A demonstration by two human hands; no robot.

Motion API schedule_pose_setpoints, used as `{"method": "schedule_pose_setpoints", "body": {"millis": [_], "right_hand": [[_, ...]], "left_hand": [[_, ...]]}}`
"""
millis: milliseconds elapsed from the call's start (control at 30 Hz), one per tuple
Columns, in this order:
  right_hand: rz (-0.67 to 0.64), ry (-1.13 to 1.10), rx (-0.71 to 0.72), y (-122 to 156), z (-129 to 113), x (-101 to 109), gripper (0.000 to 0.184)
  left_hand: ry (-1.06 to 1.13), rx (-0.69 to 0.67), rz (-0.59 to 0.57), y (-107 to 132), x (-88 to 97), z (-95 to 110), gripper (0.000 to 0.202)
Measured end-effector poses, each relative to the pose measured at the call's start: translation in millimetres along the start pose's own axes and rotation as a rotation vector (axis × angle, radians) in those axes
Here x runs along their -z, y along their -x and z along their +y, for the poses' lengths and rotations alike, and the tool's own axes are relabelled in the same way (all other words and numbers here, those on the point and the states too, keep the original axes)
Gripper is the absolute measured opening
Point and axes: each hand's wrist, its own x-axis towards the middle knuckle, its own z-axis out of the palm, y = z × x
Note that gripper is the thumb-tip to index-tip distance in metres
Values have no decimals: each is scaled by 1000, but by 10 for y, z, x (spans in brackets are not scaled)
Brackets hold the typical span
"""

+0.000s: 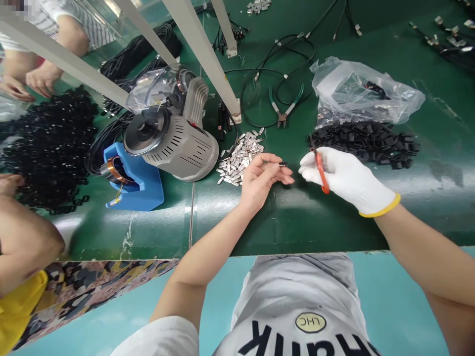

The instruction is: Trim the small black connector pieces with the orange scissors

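Observation:
My left hand [261, 178] is bare and hovers over the green table [297, 222], its thumb and forefinger pinched on a small dark part [283, 164]. My right hand [343, 178] wears a white glove with a yellow cuff and is closed around an orange-handled tool [322, 173]. The two hands almost meet. A heap of small silver metal pieces [241, 155] lies just left of my left hand. A pile of black plastic parts [367, 141] lies behind my right hand.
A grey motor-like machine [174, 138] sits on a blue stand [137, 183] at the left. Green-handled pliers [284, 106], looped black cables [267, 74] and a clear plastic bag [363, 91] lie farther back. Other people's arms show at the left edge [25, 237] and top left [40, 79].

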Motion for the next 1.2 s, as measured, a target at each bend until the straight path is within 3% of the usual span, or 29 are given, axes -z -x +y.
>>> {"method": "schedule_pose_setpoints", "body": {"millis": [133,300,533,1200], "right_hand": [[-17,554,47,23,-22,-2,40],[29,832,171,44,32,-52,52],[62,975,173,59,85,-85,60],[167,1046,187,74,176,-146,51]], "left_hand": [[-42,-13,12,4,3,-10,35],[-58,-5,44,2,-6,-20,38],[-91,-32,23,-11,-14,-36,33],[-74,-38,7,24,-62,-37,35]]}}
